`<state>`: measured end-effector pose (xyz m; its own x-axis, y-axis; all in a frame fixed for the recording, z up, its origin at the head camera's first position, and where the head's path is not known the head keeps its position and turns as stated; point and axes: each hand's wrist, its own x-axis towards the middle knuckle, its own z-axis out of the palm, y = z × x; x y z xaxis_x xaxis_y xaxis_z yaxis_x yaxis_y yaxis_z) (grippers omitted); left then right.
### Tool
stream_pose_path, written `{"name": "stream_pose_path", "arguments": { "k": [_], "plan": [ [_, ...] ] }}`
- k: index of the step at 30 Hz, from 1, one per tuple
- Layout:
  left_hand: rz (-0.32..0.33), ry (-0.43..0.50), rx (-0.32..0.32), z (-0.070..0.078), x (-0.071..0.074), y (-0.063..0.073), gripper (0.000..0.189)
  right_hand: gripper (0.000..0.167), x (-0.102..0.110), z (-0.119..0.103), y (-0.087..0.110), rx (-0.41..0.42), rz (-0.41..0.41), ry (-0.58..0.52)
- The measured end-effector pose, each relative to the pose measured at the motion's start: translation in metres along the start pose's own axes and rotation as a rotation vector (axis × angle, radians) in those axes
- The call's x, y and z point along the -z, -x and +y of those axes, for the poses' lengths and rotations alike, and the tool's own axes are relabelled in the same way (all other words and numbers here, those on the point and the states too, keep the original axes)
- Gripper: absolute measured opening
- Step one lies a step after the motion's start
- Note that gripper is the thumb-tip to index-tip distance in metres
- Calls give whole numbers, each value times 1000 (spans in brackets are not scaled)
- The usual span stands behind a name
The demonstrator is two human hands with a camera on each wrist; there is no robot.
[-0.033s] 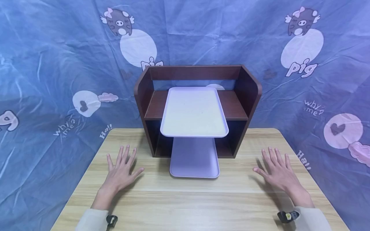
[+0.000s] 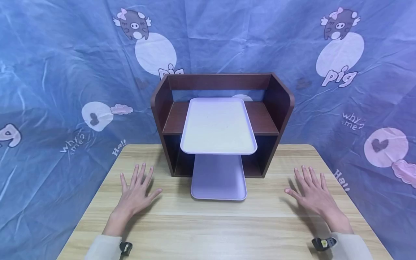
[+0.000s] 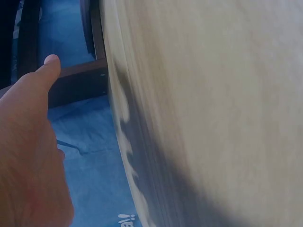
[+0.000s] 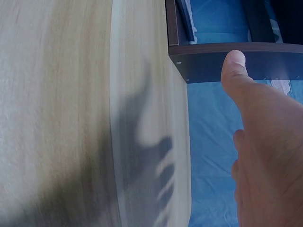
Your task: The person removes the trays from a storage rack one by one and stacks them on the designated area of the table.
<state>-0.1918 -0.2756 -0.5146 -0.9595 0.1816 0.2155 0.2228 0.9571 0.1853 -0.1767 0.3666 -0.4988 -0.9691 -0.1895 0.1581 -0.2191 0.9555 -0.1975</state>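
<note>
My left hand hovers over the left side of the table, fingers spread and straight, its shadow falling on the wood. On the right side my right hand is held the same way, palm down and holding nothing. Between the hands, at the back, stands a dark brown two-tier shelf. A white tray with a pale purple rim lies on its upper board and juts out over the front. Below it a purple tray pokes out of the lower compartment, its rear part hidden under the upper tray.
The light wood table narrows toward the back. A blue cloth printed with pigs and lettering hangs behind and along both sides. In the right wrist view the shelf's side panel shows beyond the thumb. Dark straps circle both wrists.
</note>
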Motion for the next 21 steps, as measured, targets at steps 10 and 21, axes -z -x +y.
{"name": "stream_pose_path", "arguments": {
  "k": [10,21],
  "plan": [
    [18,-1,-1,2,4,1,92,92,-3,2,-1,4,-19,-10],
    [-5,3,17,2,6,5,92,94,-6,0,-4,12,-12,-10]
  ]
}}
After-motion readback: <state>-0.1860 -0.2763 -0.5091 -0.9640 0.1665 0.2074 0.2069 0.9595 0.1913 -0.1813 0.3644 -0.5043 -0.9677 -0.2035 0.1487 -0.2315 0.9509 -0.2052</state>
